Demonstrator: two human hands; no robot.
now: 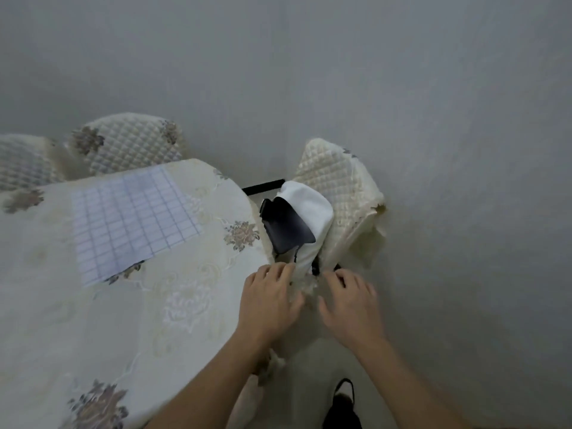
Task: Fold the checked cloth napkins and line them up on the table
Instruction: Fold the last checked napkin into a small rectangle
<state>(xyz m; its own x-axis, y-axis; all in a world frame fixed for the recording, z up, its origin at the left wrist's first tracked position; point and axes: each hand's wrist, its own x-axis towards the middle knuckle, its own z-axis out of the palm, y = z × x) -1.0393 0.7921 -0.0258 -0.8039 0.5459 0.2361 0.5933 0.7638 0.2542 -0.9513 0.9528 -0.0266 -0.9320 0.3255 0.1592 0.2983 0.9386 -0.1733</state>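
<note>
One checked napkin (130, 218), white with thin blue lines, lies spread flat on the round table (93, 320) toward its far side. Both my hands are off to the right of it, over the table's right edge. My left hand (267, 300) reaches forward with its fingers on the near end of a white bag (311, 212) that sits on a chair. My right hand (349, 301) hovers beside it with loosely spread fingers, touching near the bag's bottom and black strap. Neither hand visibly grips anything.
The table wears a cream embroidered cloth with flower motifs. A dark flat pouch (286, 227) lies against the white bag on a quilted chair (340, 193). Two more quilted chairs (127, 142) stand behind the table. My foot in a black shoe (342, 404) is on the pale floor.
</note>
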